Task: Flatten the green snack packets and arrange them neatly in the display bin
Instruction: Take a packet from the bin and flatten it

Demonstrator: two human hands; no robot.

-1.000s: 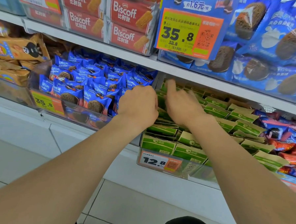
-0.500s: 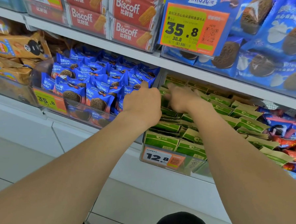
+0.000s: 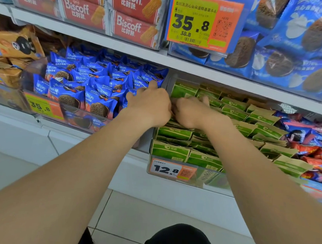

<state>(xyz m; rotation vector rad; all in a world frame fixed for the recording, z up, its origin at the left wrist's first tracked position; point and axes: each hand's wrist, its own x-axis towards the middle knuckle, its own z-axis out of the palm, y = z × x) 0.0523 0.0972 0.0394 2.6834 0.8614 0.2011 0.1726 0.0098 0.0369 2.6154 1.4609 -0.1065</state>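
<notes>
About halfway tbh: green packets (image 3: 170, 152) behind the 12.8 price tag (image 3: 166, 169) lie flat in the bin (image 3: 217, 179), ones right of it look messy, left hand (image 3: 149, 106) and right hand (image 3: 192, 112) dug in further back, can't tell either grip.

The left hand (image 3: 150, 104) and right hand (image 3: 191, 112) extend from bare forearms (image 3: 69, 173). Black clothing (image 3: 180, 240) shows, rounded, at the lower edge.
</notes>
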